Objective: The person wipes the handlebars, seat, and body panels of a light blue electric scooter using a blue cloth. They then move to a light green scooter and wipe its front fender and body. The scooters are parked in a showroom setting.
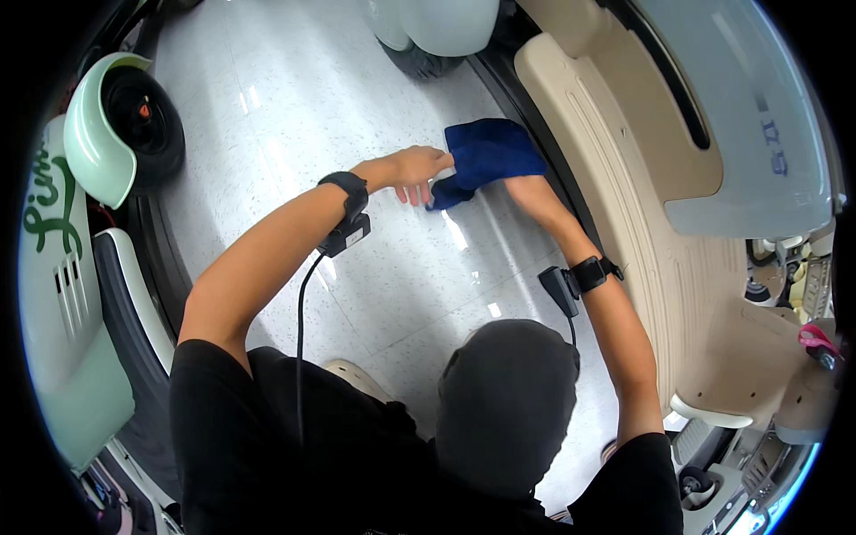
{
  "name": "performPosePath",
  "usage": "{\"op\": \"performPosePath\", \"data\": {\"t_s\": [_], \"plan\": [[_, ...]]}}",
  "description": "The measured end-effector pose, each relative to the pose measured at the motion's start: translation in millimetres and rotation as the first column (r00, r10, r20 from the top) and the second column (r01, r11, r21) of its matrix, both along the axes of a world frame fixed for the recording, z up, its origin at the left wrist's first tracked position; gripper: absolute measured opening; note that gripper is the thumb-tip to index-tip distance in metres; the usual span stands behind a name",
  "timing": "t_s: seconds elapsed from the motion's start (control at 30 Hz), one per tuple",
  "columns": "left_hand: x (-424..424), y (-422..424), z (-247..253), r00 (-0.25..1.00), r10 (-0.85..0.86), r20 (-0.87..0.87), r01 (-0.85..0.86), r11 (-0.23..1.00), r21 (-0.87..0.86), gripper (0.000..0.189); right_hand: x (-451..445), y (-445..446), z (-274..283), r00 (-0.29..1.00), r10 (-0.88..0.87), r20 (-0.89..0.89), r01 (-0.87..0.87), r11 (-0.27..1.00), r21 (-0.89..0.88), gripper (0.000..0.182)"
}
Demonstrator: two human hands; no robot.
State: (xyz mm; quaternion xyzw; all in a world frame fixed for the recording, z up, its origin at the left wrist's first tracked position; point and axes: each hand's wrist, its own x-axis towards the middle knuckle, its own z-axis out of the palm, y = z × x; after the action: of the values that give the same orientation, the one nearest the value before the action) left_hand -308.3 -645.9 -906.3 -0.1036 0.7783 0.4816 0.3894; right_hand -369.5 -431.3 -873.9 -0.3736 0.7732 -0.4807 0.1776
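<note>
A dark blue cloth (495,154) hangs in the air above the floor, between my two hands. My left hand (416,168) is at its left edge, with thumb and forefinger on the cloth and the other fingers hanging loose below. The cloth drapes over my right hand (525,187); only the wrist end shows, and its fingers are hidden. A lower fold of the cloth dangles beside my left fingers. Each wrist wears a black strap with a small boxed device (346,234) and a cable.
On the right stands a scooter with a ribbed beige footboard (615,154) and pale blue-grey body panel (742,114). A pale green scooter's front wheel (144,127) is at left. Another wheel (421,60) stands ahead on the speckled floor (281,114). My bent knee (508,401) rises below.
</note>
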Motion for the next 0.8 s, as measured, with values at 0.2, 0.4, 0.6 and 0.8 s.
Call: {"op": "performPosePath", "data": {"t_s": [0.2, 0.4, 0.6, 0.8], "plan": [[13.4, -1.4, -2.8, 0.98, 0.077, -0.181, -0.058, 0.992, 0.11, 0.062, 0.6, -29.1, 39.6, 0.976, -0.075, 0.206, 0.042, 0.986, 0.16, 0.019], [12.3, -3.2, 2.2, 0.962, 0.14, -0.233, -0.047, 0.93, 0.365, 0.069, 2.9, -47.6, 61.8, 0.99, 0.098, -0.1, -0.063, 0.949, 0.309, 0.018], [7.8, -1.6, 7.4, 0.925, 0.163, -0.343, -0.052, 0.949, 0.312, 0.053, 3.4, -39.4, 39.0, 0.803, 0.073, -0.592, -0.016, 0.995, 0.1, 0.021], [38.4, -35.0, 10.7, 0.886, 0.122, -0.447, -0.094, 0.992, 0.084, 0.049, 44.1, -67.6, -25.8, 0.945, -0.328, 0.006, 0.319, 0.912, -0.258, 0.026]]}}
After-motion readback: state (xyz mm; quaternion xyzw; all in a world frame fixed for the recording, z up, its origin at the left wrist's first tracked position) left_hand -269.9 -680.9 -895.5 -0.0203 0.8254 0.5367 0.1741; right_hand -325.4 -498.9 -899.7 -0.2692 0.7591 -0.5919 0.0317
